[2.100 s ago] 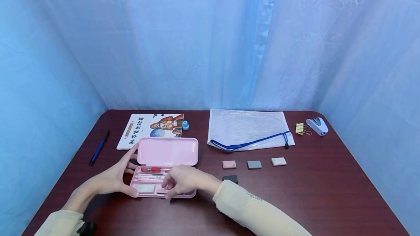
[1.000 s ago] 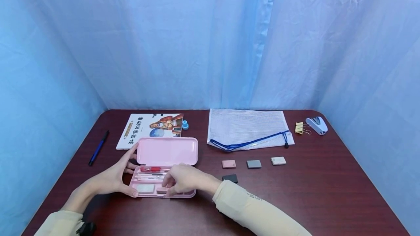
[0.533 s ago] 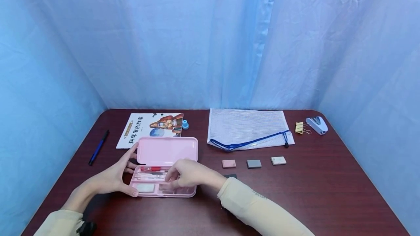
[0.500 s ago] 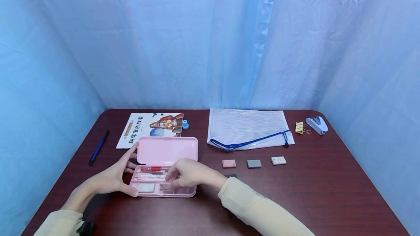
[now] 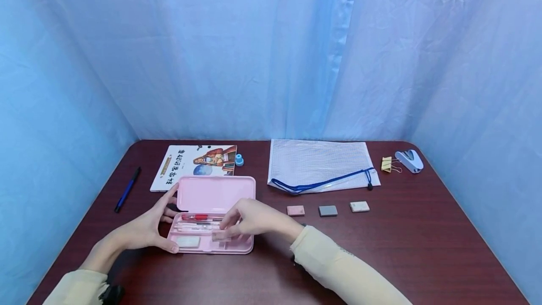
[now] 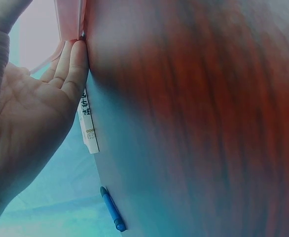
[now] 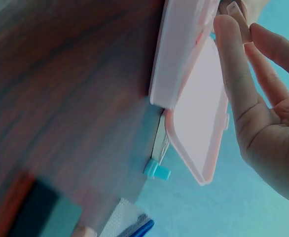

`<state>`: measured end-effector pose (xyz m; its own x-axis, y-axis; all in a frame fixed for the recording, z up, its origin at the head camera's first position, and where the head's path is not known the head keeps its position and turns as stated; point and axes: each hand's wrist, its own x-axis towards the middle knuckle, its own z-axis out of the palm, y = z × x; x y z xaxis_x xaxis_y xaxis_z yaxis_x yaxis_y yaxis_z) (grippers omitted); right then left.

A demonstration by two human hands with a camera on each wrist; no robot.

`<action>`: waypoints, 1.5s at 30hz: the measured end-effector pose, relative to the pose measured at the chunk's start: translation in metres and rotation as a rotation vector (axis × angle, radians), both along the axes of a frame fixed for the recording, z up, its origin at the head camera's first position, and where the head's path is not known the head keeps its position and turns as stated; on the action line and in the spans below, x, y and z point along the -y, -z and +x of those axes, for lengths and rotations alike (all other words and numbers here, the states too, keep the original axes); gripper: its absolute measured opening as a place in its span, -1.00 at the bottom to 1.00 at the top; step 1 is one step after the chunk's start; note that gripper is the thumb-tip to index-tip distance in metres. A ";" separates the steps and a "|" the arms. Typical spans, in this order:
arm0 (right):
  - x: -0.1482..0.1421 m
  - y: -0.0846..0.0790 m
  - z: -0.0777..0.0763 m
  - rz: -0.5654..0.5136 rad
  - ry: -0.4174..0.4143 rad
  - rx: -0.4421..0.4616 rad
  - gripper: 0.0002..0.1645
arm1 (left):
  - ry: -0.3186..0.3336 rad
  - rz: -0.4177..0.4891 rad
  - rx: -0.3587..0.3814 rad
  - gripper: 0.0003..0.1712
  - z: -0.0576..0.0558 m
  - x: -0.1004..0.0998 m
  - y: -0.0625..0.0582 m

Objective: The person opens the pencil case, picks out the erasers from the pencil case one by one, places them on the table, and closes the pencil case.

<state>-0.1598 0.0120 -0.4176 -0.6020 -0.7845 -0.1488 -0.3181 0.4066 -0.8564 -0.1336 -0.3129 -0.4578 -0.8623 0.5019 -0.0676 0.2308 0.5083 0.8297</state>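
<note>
A pink pencil case (image 5: 210, 252) lies with its lid (image 5: 216, 194) raised. My left hand (image 5: 146, 229) holds its left side, thumb at the front corner and straight fingers by the lid and hinge. My right hand (image 5: 254, 218) pinches a small pinkish-brown eraser (image 5: 220, 236) over the front compartments. In the right wrist view, that eraser (image 7: 238, 20) sits tilted between thumb and fingertips. A white eraser (image 5: 188, 241) lies in the front left compartment. Behind it are a red pen (image 5: 200, 217) and several pale pens, partly covered by the right hand.
Pink (image 5: 295, 211), grey (image 5: 328, 211) and white erasers (image 5: 359, 206) lie to the right; the sleeve mostly hides a black one. Further back are a booklet (image 5: 169, 173), blue cap-like piece (image 5: 239, 160), mesh pouch (image 5: 317, 164), binder clip (image 5: 386, 164) and stapler (image 5: 409, 161). A blue pen (image 5: 127, 189) lies left.
My right hand has risen slightly and moved right, lifting the pinkish-brown eraser from the compartment. The sleeve now covers most of the black eraser. My left hand stays put.
</note>
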 end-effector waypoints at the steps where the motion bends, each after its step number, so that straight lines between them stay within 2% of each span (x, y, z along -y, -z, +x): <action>1: -0.003 -0.001 0.000 -0.013 0.006 0.017 -0.85 | 0.000 0.001 -0.001 0.60 0.000 0.000 0.000; 11: -0.039 -0.009 -0.005 -0.045 0.055 0.114 -0.84 | -0.001 -0.004 -0.006 0.61 0.000 0.000 0.001; 25: -0.112 -0.021 -0.008 -0.073 0.143 0.193 -0.78 | -0.008 -0.007 -0.005 0.60 0.000 0.001 0.001; 34: -0.153 -0.014 -0.006 -0.065 0.182 0.181 -0.76 | 0.002 0.002 -0.018 0.61 0.000 0.002 0.003; 45: -0.194 -0.004 -0.004 -0.038 0.232 0.217 -0.76 | 0.002 0.001 -0.009 0.61 0.000 0.002 0.003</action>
<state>-0.1642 0.2061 -0.4138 -0.7229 -0.6377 -0.2660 -0.0293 0.4129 -0.9103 -0.1339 -0.3145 -0.4610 -0.8619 0.5036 -0.0595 0.2389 0.5066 0.8284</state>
